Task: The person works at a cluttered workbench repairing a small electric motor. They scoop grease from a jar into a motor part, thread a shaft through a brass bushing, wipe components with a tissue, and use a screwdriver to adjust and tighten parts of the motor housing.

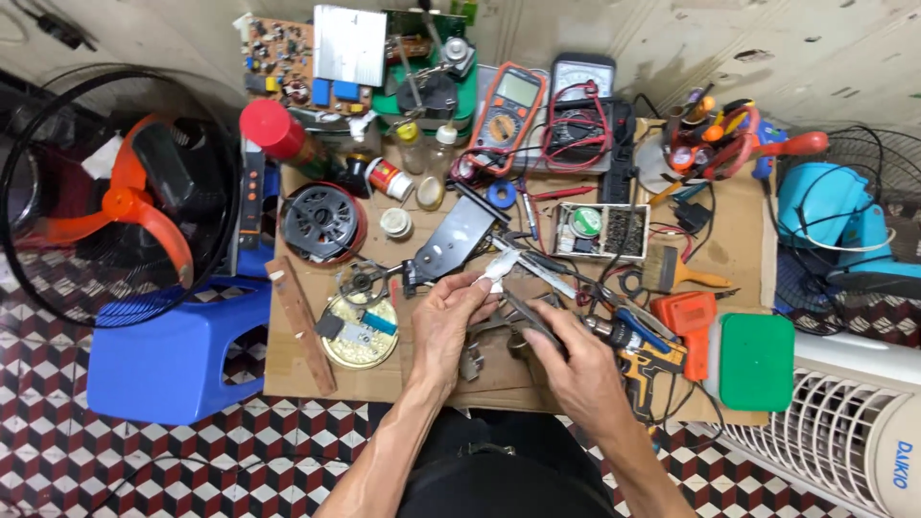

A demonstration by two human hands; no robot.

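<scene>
Between the two hands, centre of the bench: small white wad [492, 271], soft and crumpled like paper or cloth, sits over the cardboard sheet [403, 369].
Left hand [449, 321]: fingers curled shut, pinching the white wad at thumb and fingertip.
Right hand [576, 369]: closed around a slim dark tool [530, 318], its metal shaft angled up toward the wad.
Just right of the right hand: orange-and-black power drill [638, 355], hard plastic, lying flat.
Left of the left hand: round brass-coloured tin lid [360, 331], shiny, holding small parts.
Above it: black wound motor [321, 223], ribbed and circular.
Further back: orange-cased multimeter [508, 105], red leads coiled beside it.
Floor, far left: blue plastic stool [173, 355], smooth and blocky.
</scene>
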